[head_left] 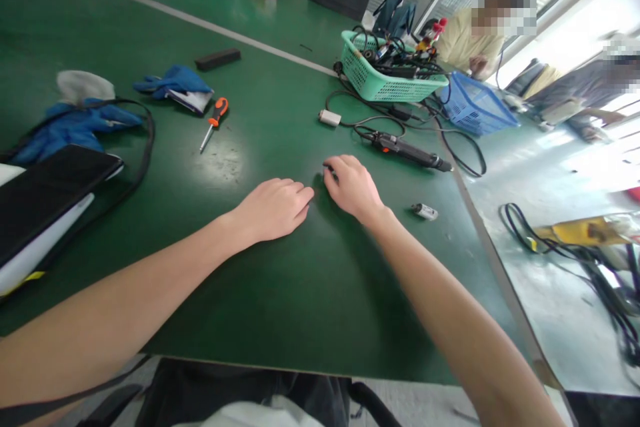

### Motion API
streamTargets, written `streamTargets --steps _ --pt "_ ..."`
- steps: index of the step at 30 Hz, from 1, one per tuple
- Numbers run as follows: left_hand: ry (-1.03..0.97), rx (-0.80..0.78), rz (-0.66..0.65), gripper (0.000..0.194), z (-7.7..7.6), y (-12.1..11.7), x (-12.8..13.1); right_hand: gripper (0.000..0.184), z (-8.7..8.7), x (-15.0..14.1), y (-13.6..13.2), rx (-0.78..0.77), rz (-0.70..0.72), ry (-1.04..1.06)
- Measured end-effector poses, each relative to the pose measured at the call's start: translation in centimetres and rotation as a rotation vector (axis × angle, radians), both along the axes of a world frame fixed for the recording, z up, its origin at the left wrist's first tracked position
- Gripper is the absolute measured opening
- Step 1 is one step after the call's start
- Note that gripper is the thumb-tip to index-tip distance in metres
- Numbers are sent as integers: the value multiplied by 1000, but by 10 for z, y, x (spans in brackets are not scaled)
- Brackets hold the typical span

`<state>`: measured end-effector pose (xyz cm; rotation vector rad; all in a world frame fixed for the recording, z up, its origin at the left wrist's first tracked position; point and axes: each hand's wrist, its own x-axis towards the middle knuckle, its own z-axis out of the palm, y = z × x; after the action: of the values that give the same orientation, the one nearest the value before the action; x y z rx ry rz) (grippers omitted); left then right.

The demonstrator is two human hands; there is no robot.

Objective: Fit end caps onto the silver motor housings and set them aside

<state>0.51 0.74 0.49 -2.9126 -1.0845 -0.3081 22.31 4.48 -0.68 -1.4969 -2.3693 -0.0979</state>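
Note:
My left hand (280, 208) rests on the green table (280, 307), palm down, its fingers curled closed; whatever lies under them is hidden. Just right of it, my right hand (353, 187) is curled too, thumb and forefinger close together. A small dark bit shows at its fingertips, too small to name. The two hands are near each other but apart. Beyond the right hand lies a black electric screwdriver (410, 150) with a cable. A small silver-and-black motor-like part (425, 211) lies to its right. An orange-handled screwdriver (215, 121) lies up and to the left.
Blue gloves (85, 123) and a black tablet-like device (55, 193) are at left. A black bar (218, 59) lies farther back. A green basket (390, 83) of cables and a blue basket (477, 103) stand at back right. Two other people (467, 37) are beyond.

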Motion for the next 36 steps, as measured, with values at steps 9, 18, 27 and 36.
streamTargets --steps 9,18,27,36 --pt "-25 16 -2 17 -10 2 -6 39 9 -28 155 -82 -281 -154" --pt "-39 -5 -21 19 -9 3 -7 30 14 -13 89 -134 -109 -229" --pt "-40 -86 32 19 1 3 -2 33 16 -4 -98 -133 120 -2" --pt "-55 -95 -100 20 -1 1 3 34 -1 0 -107 -122 159 284"
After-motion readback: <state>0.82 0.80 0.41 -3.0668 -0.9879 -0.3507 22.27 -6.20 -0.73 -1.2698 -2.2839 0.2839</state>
